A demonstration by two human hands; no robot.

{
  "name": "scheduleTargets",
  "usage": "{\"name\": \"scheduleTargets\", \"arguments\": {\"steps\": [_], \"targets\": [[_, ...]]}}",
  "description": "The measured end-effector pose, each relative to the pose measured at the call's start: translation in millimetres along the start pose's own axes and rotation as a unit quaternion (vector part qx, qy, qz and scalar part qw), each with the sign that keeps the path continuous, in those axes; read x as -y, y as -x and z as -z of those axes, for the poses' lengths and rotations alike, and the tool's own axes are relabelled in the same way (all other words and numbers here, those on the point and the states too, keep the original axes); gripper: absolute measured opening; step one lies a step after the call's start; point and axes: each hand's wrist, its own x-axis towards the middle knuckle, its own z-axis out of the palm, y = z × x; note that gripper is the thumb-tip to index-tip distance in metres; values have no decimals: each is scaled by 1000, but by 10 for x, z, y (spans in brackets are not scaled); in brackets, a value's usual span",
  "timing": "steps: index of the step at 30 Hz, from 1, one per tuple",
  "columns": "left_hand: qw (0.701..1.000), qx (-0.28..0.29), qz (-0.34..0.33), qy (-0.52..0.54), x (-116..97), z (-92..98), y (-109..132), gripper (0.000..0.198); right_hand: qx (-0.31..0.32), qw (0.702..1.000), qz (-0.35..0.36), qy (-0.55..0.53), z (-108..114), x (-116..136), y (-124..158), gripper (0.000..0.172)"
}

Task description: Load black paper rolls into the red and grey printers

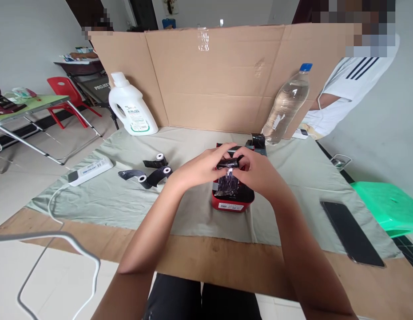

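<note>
My left hand [208, 165] and my right hand [255, 171] come together at the middle of the table, fingers closed around the two ends of a small black roll [227, 164]. A shiny dark strip [226, 184] hangs from the roll over a red-and-black box [247, 202] with a white label on its front. My fingers partly hide the roll and the box's far side. Left of my left hand lie several small black rolls [161, 159] with white cores, their strips partly unwound. Just behind my right hand sits a dark, shiny piece [259, 141], partly covered.
A white jug [133, 111] and a clear bottle [288, 104] with a blue cap stand against a cardboard screen [213, 80]. A power strip [91, 171] lies left, its cable trailing off the edge. A phone [351, 231] lies right, near a green stool [386, 206]. Other people sit beyond.
</note>
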Motion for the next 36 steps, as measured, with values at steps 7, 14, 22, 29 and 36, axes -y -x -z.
{"name": "scheduleTargets", "arguments": {"steps": [7,14,22,29,36], "targets": [[996,47,29,72,211,-122,-120,49,33,991,58,118,10,-133,-53,18],[989,90,101,65,232,49,-34,22,91,976,-11,198,-62,-197,-99,19],[981,170,90,14,93,92,41,34,85,964,-44,247,-241,-225,-196,22],[988,107,67,-91,2,-106,-17,24,95,975,-27,200,-244,-303,-234,24],[984,98,42,-143,-47,-119,-31,23,-155,987,3,50,113,-337,-186,22]]}}
